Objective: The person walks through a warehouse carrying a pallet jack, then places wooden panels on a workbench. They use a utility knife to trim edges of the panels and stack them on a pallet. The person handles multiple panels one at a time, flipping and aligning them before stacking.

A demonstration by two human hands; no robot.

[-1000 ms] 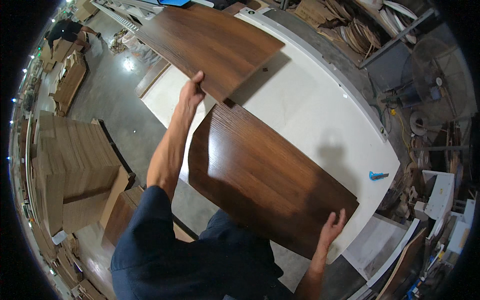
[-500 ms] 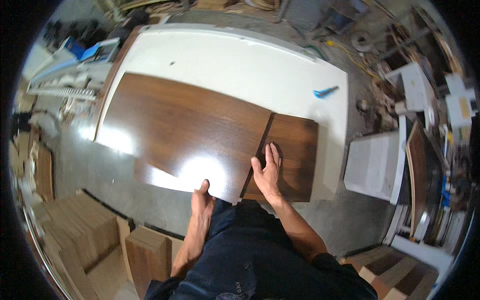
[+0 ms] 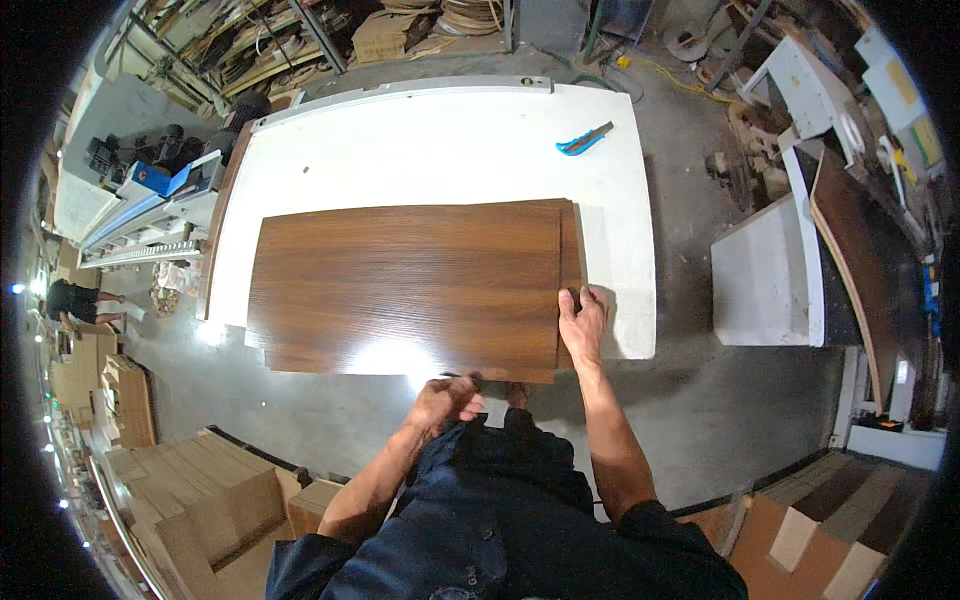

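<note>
Two dark brown wood-grain panels lie stacked on a white work table (image 3: 430,140). The upper panel (image 3: 400,270) covers nearly all of the lower panel (image 3: 570,250), which shows as a strip along the right and front edges. My right hand (image 3: 584,325) grips the panels' right edge near the front corner, thumb on the near side. My left hand (image 3: 440,405) is just off the front edge, fingers curled and smeared by motion; whether it holds anything is unclear. A blue utility knife (image 3: 584,140) lies on the table beyond the panels.
A metal straightedge (image 3: 400,90) runs along the table's far edge. Stacked cardboard (image 3: 190,480) stands at the lower left, striped boards (image 3: 850,500) at the lower right. A white cabinet (image 3: 765,285) stands to the right. Another person (image 3: 75,300) is at the far left.
The upper panel has shifted right over the lower one and now lies straighter. My left hand has come off its front edge; my right hand has moved to the right edge.
</note>
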